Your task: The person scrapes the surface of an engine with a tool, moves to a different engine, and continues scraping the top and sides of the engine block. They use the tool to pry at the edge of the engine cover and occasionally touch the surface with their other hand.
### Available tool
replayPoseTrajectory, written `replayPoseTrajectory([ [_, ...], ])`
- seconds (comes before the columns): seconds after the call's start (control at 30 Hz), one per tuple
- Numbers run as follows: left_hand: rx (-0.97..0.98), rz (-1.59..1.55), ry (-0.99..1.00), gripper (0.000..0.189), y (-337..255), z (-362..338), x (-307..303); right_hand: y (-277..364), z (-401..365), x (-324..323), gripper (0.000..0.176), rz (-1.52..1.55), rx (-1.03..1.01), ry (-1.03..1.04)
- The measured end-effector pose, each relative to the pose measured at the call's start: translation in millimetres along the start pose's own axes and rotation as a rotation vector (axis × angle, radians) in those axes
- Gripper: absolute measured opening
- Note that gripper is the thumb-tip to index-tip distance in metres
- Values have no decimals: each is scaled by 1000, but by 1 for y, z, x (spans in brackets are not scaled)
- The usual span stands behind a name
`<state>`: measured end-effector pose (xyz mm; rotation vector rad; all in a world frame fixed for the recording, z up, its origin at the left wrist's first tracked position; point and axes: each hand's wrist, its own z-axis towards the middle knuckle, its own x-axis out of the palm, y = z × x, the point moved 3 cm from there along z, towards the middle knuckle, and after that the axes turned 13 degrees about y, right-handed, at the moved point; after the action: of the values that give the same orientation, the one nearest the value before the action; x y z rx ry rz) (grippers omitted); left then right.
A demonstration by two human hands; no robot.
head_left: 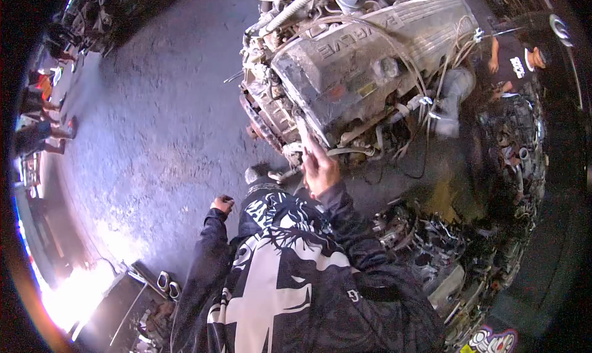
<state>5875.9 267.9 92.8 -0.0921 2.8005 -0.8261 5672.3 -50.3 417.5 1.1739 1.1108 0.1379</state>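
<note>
A large, dirty car engine (364, 63) with raised "VALVE" lettering on its cover sits in front of me. My right hand (320, 173) reaches to the cover's near left corner. It is closed around a slim pale tool (302, 131), with the index finger stretched along it. The tool's far end meets the engine's edge beside the cover; its exact kind does not show. Lower and to the left, my left hand (223, 203) hangs over the floor by my jacket, apart from the engine. Its fingers are curled, and what they may hold is hidden.
Loose hoses and cables (425, 100) hang off the engine's right side. More greasy engine parts (431, 242) lie to the right, where another person (515, 63) is. Other people (46, 131) are at the far left. A bright glare (77, 294) lights the grey floor (166, 106).
</note>
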Motion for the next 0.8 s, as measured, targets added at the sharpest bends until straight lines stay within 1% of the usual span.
replayPoseTrajectory([
  [0.07, 28, -47, -45, 28, -12, -5, -2, 14, -3, -18, 51, 36, 15, -150],
  [0.1, 52, -82, -77, 28, -15, -9, -3, 18, -6, -30, 51, 110, 98, -194],
  [0.13, 75, -114, -109, 29, -18, -12, -5, 16, -10, -42, 51, 235, 300, -152],
  [0.17, 65, -110, -103, 30, -13, -10, -3, 10, -11, -53, 52, 299, 312, -174],
  [0.2, 59, -112, -102, 30, -7, -10, 0, -4, -11, -55, 53, 339, 290, -148],
  [0.23, 67, -88, -96, 30, 7, -1, 5, -2, -10, -54, 54, 323, 299, -116],
  [0.27, 78, -63, -92, 31, 7, 0, 7, 4, -8, -55, 56, 307, 302, -87],
  [0.3, 64, 28, -105, 33, 9, -3, 10, 12, -6, -56, 55, 290, 301, -87],
  [0.33, 66, 30, -108, 33, 12, -2, 14, 7, -7, -51, 55, 291, 298, -89],
  [0.4, 36, -75, 55, 36, 21, 7, 23, -10, -6, -32, 54, 130, 93, 26],
  [0.43, -59, -30, 85, 36, -5, -11, 19, -12, -6, -28, 53, 91, 58, 39],
  [0.47, -53, -24, 83, 36, -7, -4, 14, -12, -5, -29, 52, 90, 59, 8],
  [0.53, 43, 126, -84, 35, -10, 4, 9, -5, -2, -45, 51, 159, 115, -129],
  [0.57, 0, -48, -69, 34, -20, 2, 6, 1, 1, -58, 52, 291, 188, -152],
  [0.6, -4, -49, -69, 34, -31, -2, 2, -7, 3, -67, 49, 331, 190, -152],
  [0.67, 86, -27, -72, 32, -46, -7, -4, -15, 6, -74, 46, 254, 209, -125],
  [0.73, 65, -18, -83, 32, -50, -8, -1, -12, 6, -68, 42, 217, 203, -105],
  [0.77, 89, -44, -72, 29, -43, -1, 5, -19, 5, -57, 40, 183, 251, 104],
  [0.8, 113, -61, -59, 26, -38, 0, 6, -40, 6, -29, 43, -132, -207, 124],
])
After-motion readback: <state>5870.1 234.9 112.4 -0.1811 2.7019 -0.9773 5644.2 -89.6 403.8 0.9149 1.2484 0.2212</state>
